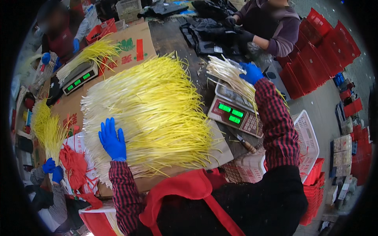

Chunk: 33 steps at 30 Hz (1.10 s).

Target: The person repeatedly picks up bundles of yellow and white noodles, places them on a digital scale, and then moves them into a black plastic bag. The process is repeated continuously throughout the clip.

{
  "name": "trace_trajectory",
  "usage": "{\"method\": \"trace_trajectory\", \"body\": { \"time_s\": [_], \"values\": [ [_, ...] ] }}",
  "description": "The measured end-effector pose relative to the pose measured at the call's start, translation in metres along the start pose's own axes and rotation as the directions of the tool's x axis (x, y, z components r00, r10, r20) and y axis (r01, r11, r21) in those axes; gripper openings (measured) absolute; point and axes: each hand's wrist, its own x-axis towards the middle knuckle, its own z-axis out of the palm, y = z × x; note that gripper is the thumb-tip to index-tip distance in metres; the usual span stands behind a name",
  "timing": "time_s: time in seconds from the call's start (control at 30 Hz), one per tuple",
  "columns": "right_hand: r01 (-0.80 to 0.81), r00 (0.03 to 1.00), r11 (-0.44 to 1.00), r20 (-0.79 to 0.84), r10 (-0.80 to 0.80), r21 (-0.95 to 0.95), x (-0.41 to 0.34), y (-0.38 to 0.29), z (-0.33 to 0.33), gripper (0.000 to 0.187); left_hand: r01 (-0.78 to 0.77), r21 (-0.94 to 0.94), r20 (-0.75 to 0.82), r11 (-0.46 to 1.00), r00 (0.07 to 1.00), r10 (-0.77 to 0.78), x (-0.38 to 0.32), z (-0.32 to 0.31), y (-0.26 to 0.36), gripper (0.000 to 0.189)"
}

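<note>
A wide heap of yellow chives (153, 115), pale at the stem end and bright yellow at the leaf end, lies before me. My blue-gloved left hand (113, 141) rests palm down on the pale stems, fingers spread and holding nothing. To the right, a smaller bundle of yellow chives (229, 73) lies across the pan of a digital scale (236, 113) with a lit green display. My blue-gloved right hand (252, 73) touches the top of that bundle; whether its fingers grip the stems cannot be made out.
A knife (246, 143) lies below the scale, near a white plastic basket (307, 141). Another scale (79, 78) bears chives at the left. Co-workers stand across the table and at the left, one gripping a chive bunch (54, 132). Black plastic bags (206, 35) lie at the back.
</note>
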Motion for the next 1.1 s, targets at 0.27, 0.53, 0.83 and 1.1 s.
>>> {"method": "trace_trajectory", "body": {
  "time_s": [0.27, 0.53, 0.83, 1.1],
  "values": [
    [0.070, 0.993, 0.984, -0.110, -0.052, 0.165, 0.009, -0.009, -0.040, 0.035, -0.023, -0.019, -0.032, 1.000, 0.999, 0.022, -0.001, 0.003, -0.002, 0.049],
    [0.019, 0.984, 0.986, -0.177, 0.010, 0.163, 0.010, -0.017, -0.032, 0.026, -0.017, -0.038, -0.032, 0.999, 0.999, 0.015, 0.002, 0.001, 0.001, 0.048],
    [0.369, 0.893, 0.898, -0.357, -0.272, 0.240, -0.003, -0.180, -0.057, 0.019, -0.012, -0.161, -0.069, 0.987, 0.998, 0.001, -0.003, 0.007, -0.012, 0.054],
    [0.800, 0.565, 0.450, -0.246, -0.787, 0.397, -0.060, -0.439, -0.033, 0.072, 0.102, -0.671, -0.296, 0.735, 0.872, -0.391, -0.028, -0.092, -0.033, 0.045]
  ]
}}
